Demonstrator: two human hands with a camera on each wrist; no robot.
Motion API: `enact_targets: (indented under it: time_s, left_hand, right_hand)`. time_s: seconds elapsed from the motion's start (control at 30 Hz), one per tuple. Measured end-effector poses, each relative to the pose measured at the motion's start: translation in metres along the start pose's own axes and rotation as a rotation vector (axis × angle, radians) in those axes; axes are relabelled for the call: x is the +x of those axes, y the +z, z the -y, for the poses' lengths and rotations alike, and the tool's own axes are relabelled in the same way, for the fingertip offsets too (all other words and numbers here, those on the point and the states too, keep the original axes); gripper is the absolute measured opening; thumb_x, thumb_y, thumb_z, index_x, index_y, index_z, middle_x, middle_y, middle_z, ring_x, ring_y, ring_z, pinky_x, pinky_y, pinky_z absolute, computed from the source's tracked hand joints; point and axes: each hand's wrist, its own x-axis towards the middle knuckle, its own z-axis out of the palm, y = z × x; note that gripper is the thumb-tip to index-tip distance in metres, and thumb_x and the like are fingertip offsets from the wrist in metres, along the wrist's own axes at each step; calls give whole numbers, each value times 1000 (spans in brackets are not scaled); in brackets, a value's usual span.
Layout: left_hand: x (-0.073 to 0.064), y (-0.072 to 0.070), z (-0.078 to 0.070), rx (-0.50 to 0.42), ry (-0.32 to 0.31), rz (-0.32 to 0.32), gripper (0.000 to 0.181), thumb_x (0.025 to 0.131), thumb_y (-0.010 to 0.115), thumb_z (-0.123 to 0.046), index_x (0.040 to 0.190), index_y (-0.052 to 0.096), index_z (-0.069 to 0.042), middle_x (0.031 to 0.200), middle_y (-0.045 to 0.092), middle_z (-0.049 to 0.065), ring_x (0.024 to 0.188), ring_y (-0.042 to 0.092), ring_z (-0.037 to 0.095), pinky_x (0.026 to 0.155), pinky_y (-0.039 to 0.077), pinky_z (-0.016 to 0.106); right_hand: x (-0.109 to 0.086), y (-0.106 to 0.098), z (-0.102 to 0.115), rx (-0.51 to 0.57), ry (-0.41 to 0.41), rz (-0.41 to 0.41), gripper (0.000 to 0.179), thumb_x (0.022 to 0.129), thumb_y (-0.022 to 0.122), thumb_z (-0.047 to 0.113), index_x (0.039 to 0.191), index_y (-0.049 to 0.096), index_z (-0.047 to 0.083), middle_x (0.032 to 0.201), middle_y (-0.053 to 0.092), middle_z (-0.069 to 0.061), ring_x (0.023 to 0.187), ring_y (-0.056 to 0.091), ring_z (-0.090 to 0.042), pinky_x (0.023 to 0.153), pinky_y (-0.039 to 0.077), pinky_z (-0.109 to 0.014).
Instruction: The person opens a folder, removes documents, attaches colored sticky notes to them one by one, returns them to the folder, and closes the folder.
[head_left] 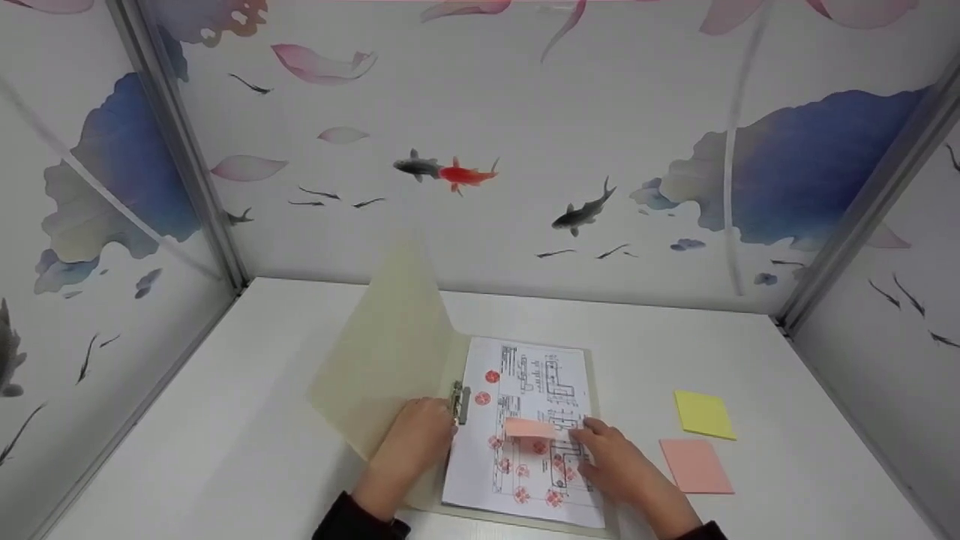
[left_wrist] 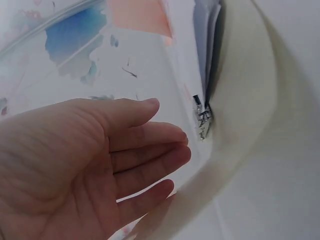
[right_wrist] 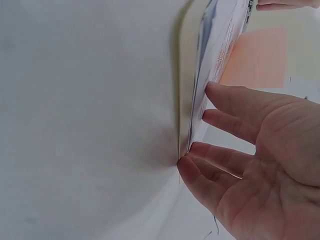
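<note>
A pale cream folder (head_left: 390,337) lies with its cover raised on the left. Inside, a metal clip (head_left: 460,405) sits at the left edge of a stack of printed drawings (head_left: 469,465) with red stamps. One pink sticky note (head_left: 529,428) stands partly up from the top sheet. My left hand (head_left: 420,431) is beside the clip against the raised cover; its fingers are loosely bent with nothing between them in the left wrist view. My right hand (head_left: 619,461) touches the right edge of the sheets and folder, its fingertips (right_wrist: 212,89) spread along the paper.
To the right of the folder, a yellow sticky pad (head_left: 705,414) and a pink sticky pad (head_left: 696,466) lie on the white table (head_left: 262,352). White panels (head_left: 480,247) painted with fish and petals enclose the table's back and both sides.
</note>
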Motion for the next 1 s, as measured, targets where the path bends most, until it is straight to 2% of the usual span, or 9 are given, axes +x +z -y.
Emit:
enact_targets:
  time_s: [0.17, 0.3, 0.47, 0.6, 0.7, 0.8, 0.9, 1.0]
  left_hand:
    - [-1, -25, 8, -22, -6, -217, 14, 77, 74, -12, 88, 70, -5, 94, 70, 10, 87, 66, 24, 80, 50, 38]
    - [-7, -53, 14, -12, -80, -341, 24, 78, 75, -14, 101, 71, -6, 114, 67, 11, 105, 61, 27, 95, 45, 41]
    - [-16, -86, 25, 17, -157, -491, 26, 79, 75, -12, 104, 70, -9, 122, 63, 10, 112, 56, 28, 104, 39, 44]
    - [-26, -104, 33, -1, -230, -587, 30, 77, 76, -7, 106, 69, -7, 125, 60, 12, 115, 53, 31, 106, 35, 47]
    - [-33, -114, 38, -29, -295, -622, 34, 76, 76, -5, 109, 68, -7, 126, 60, 13, 115, 52, 33, 102, 36, 50]
    - [-39, -121, 42, -61, -361, -621, 37, 79, 74, -7, 115, 65, -5, 125, 61, 15, 110, 57, 36, 94, 43, 50]
    - [-43, -126, 44, -109, -408, -585, 36, 86, 67, -9, 120, 62, -1, 115, 66, 18, 90, 66, 35, 73, 53, 46]
    - [-44, -127, 45, -158, -430, -531, 31, 92, 59, -9, 121, 61, 2, 97, 70, 21, 61, 63, 27, 50, 50, 38]
  right_hand:
    - [-1, 0, -5, 50, -4, 35, 50, 83, 69, 12, 131, 55, 11, 147, 39, -17, 134, 37, -42, 105, 33, -57]
    - [-1, -1, -9, 85, 11, 87, 55, 82, 70, 15, 134, 53, 15, 151, 33, -12, 137, 32, -39, 106, 31, -58]
    - [-2, -1, -14, 115, 3, 114, 58, 81, 72, 18, 135, 52, 19, 153, 31, -9, 138, 33, -38, 106, 31, -57]
    - [-4, -2, -17, 135, -21, 119, 59, 81, 72, 18, 136, 51, 17, 153, 29, -12, 137, 33, -39, 106, 32, -57]
    - [-5, -2, -17, 139, -24, 122, 59, 81, 72, 19, 136, 50, 16, 154, 29, -12, 137, 32, -39, 107, 32, -57]
    - [-5, -1, -16, 140, -8, 126, 59, 81, 71, 20, 137, 50, 17, 154, 28, -11, 138, 31, -39, 106, 32, -57]
    - [-4, -1, -15, 134, 9, 127, 59, 82, 71, 21, 137, 50, 18, 154, 28, -10, 138, 31, -38, 106, 32, -57]
    - [-4, 1, -14, 124, 22, 125, 60, 81, 72, 21, 137, 50, 18, 155, 28, -9, 138, 31, -38, 106, 33, -56]
